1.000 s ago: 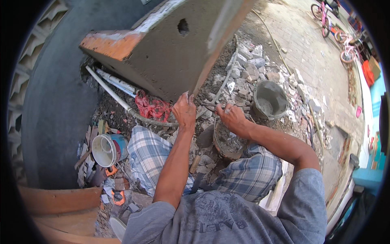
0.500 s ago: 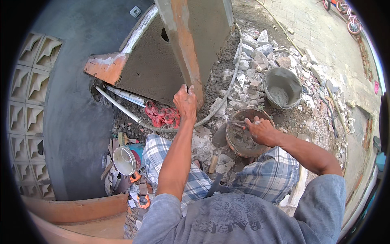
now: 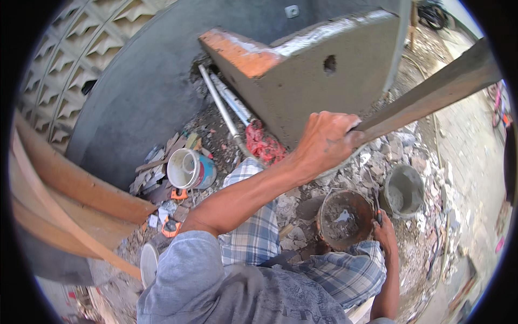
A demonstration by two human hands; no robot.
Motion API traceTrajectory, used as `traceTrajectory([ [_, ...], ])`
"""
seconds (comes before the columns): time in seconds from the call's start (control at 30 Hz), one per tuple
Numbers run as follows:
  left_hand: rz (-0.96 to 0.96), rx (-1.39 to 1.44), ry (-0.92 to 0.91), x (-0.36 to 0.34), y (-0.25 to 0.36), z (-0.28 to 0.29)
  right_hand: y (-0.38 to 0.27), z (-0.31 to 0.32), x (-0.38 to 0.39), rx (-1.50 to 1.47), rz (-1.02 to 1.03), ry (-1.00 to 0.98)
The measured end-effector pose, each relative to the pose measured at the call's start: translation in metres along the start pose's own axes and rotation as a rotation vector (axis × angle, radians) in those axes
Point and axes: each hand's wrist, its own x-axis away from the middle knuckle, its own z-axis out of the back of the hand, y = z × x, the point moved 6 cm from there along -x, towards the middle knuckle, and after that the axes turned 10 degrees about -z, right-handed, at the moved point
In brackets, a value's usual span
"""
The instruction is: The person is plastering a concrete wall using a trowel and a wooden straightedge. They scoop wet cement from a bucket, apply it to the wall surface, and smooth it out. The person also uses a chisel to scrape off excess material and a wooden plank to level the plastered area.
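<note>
One-handedly gripping plank [image 3: 431, 93] by near end in closed left hand [image 3: 328, 141], above edge of rubble [image 3: 389, 150]. Clasping tool [image 3: 379, 217] in curled right hand [image 3: 384, 233] beside mortar bucket [image 3: 363, 216]. Likely stiff, end-heavy; better held nearer midlength.

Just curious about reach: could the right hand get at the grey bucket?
Probably yes: the right hand is close to the grey bucket, with no barrier between, though it holds a tool.

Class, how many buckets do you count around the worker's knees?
3: white-and-blue bucket at left; mortar bucket beside the right hand; grey bucket farther right. Others may be hidden.
</note>
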Motion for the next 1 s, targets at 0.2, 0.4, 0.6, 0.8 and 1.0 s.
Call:
traceTrajectory([
  [0.2, 0.063, -0.133, 0.176, -0.018, 0.056, 0.185, 0.026, -0.010, -0.008, -0.210, -0.074, -0.058],
  [0.4, 0.390, -0.213, 0.471, 0.113, 0.041, 0.367, 0.009, -0.004, -0.001, -0.369, -0.228, -0.168],
  [0.6, 0.816, -0.245, 0.685, 0.305, -0.007, 0.429, -0.012, -0.001, -0.009, -0.309, -0.209, -0.155],
  [0.8, 0.997, -0.146, 0.772, 0.421, -0.071, 0.431, 0.008, 0.009, -0.023, -0.329, -0.024, -0.064],
  [1.0, 1.081, -0.142, 0.775, 0.494, -0.131, 0.430, -0.115, 0.037, 0.037, 0.112, 0.189, -0.183],
])
